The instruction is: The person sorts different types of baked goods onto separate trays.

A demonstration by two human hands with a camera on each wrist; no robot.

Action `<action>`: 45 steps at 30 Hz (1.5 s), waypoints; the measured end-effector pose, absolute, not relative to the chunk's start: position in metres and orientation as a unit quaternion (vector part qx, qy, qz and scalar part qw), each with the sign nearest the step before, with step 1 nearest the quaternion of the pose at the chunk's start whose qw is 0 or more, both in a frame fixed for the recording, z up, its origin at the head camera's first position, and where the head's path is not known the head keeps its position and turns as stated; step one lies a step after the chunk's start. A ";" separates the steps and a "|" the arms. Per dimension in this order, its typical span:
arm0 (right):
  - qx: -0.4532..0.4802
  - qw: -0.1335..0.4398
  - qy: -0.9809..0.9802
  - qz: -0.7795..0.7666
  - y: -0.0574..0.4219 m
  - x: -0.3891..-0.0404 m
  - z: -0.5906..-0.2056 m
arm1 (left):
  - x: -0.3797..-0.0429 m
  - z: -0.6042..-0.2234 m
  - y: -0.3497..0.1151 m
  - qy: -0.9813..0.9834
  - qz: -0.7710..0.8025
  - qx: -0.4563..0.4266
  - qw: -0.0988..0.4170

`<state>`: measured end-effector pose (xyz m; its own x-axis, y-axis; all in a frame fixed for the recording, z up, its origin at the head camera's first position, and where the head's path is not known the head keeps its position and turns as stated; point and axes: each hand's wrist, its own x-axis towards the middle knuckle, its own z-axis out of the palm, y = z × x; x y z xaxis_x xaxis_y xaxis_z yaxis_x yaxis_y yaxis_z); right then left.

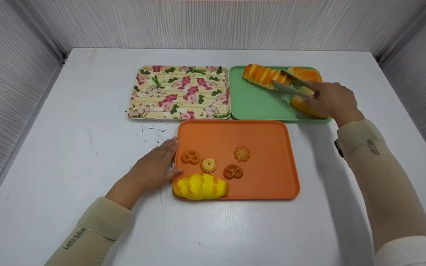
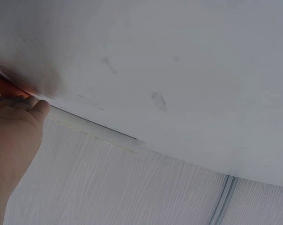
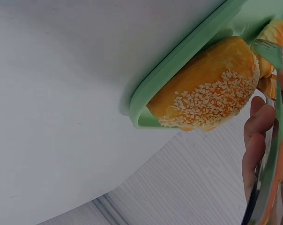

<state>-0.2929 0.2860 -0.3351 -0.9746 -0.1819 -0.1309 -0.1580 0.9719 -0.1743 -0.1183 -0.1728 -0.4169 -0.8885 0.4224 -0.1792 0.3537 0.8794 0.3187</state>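
My right hand (image 1: 333,98) grips metal tongs (image 1: 290,89) over the green tray (image 1: 252,111). The tongs' tips straddle the right end of a sliced loaf (image 1: 261,75); whether they press on it I cannot tell. Close below that hand lies a bun with white crumbs on top (image 3: 212,93). My left hand (image 1: 152,168) rests against the left edge of the orange tray (image 1: 268,147), fingers straight along its side and thumb at the rim. In the left wrist view only the back of the left hand (image 2: 12,126) and a sliver of orange tray show.
On the orange tray sit a yellow-and-brown bread (image 1: 201,186), two pretzel-shaped biscuits (image 1: 190,157), a round biscuit (image 1: 208,165) and a flower-shaped one (image 1: 242,154). A floral tray (image 1: 179,92) adjoins the green one. Another bread (image 1: 304,74) lies at the green tray's back right.
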 end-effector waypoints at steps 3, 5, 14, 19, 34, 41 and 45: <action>-0.085 0.080 0.990 -0.084 0.287 -0.294 -0.334 | -0.119 -0.417 -0.173 0.961 0.140 0.204 0.122; -0.085 0.082 0.989 -0.086 0.287 -0.294 -0.334 | -0.119 -0.417 -0.173 0.961 0.140 0.204 0.122; -0.084 0.080 0.989 -0.094 0.289 -0.292 -0.333 | -0.118 -0.419 -0.173 0.962 0.137 0.197 0.127; -0.090 0.076 0.987 -0.105 0.293 -0.290 -0.330 | -0.117 -0.417 -0.172 0.962 0.137 0.197 0.126; -0.088 0.091 0.986 -0.109 0.296 -0.287 -0.320 | -0.117 -0.415 -0.172 0.962 0.138 0.196 0.131; -0.096 0.084 0.984 -0.124 0.295 -0.286 -0.311 | -0.118 -0.416 -0.173 0.962 0.138 0.196 0.132; -0.101 0.071 0.983 -0.138 0.295 -0.282 -0.308 | -0.119 -0.416 -0.173 0.962 0.138 0.199 0.128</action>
<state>-0.2816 0.2950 -0.3077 -0.9697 -0.2177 -0.1109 -0.1786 0.9414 -0.2862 -0.1186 -0.1726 -0.4164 -0.8877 0.4183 -0.1922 0.3476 0.8829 0.3159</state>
